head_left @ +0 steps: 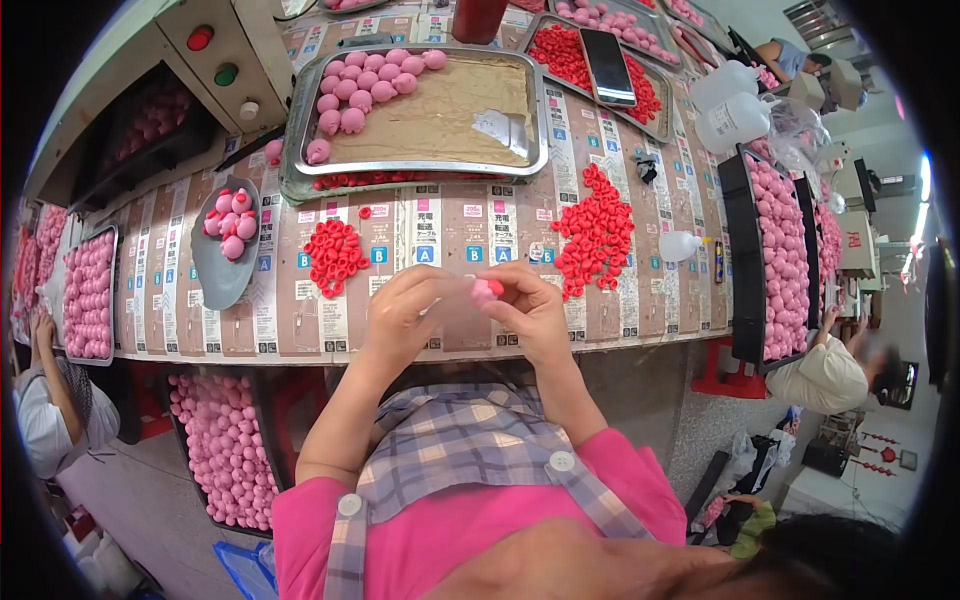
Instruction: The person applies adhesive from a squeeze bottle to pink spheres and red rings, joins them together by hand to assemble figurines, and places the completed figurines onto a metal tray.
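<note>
My right hand pinches a small pink ball with a red piece on it, just above the table's front edge. Close by on the left is my left hand, its fingers curled together and somewhat blurred. Whatever it may hold is too small or hidden to make out. Small red rings lie in a left pile and a larger right pile beyond my hands. A grey dish at the left carries several pink balls with red parts.
Behind the piles, a metal tray holds rows of pink balls. A phone rests on a tray of red rings. Black crates of pink balls stand at the right; bottles are nearby. A machine occupies the back left. Other people sit at both sides.
</note>
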Available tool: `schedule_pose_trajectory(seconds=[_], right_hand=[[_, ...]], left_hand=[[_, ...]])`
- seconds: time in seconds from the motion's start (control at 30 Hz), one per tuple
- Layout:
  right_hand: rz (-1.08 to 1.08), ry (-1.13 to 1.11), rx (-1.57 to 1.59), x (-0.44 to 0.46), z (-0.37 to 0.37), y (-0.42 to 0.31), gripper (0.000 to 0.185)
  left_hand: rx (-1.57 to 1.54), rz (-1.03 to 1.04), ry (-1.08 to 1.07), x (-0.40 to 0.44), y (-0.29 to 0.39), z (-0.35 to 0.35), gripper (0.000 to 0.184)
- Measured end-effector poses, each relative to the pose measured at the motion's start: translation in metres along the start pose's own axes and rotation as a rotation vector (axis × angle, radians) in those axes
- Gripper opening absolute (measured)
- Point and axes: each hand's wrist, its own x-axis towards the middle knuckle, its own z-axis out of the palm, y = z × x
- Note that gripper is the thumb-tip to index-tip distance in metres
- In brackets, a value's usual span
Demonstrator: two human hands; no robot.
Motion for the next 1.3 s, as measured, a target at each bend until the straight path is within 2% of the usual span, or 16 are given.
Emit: schedule_pose_trajectory(seconds=[0.17,0.33,0.47,0.77,0.87,0.97,1.17,1.3], right_hand=[[0.267,0.116,0.434,-0.001,0.007,0.004,0.028],[0.074,0.193,0.321,-0.001,0.019,0.013,0.024],[-0.039,0.231,0.221,-0.003,0.021,0.020,0.021],[-0.051,0.271,0.208,-0.007,0.023,0.029,0.020],[0.212,0.046,0.702,0.002,0.022,0.022,0.026],[0.432,0.083,0.803,0.001,0.028,0.010,0.034],[0.343,-0.042,0.436,-0.002,0.014,0.021,0.038],[0.466,-0.056,0.616,-0.005,0.013,0.017,0.040]], left_hand=[[0.058,0.031,0.051,0.002,0.005,0.009,0.034],[0.163,0.039,0.149,0.002,0.008,0.020,0.042],[0.152,0.044,0.128,0.002,0.001,0.018,0.042],[0.148,0.081,0.085,0.004,-0.001,0.015,0.043],[0.090,0.042,0.130,0.005,-0.002,0.016,0.043],[0.016,-0.003,0.122,0.004,-0.002,0.013,0.045],[0.089,0.029,0.012,0.005,0.000,0.002,0.045],[0.046,0.017,0.026,0.006,0.001,0.005,0.045]])
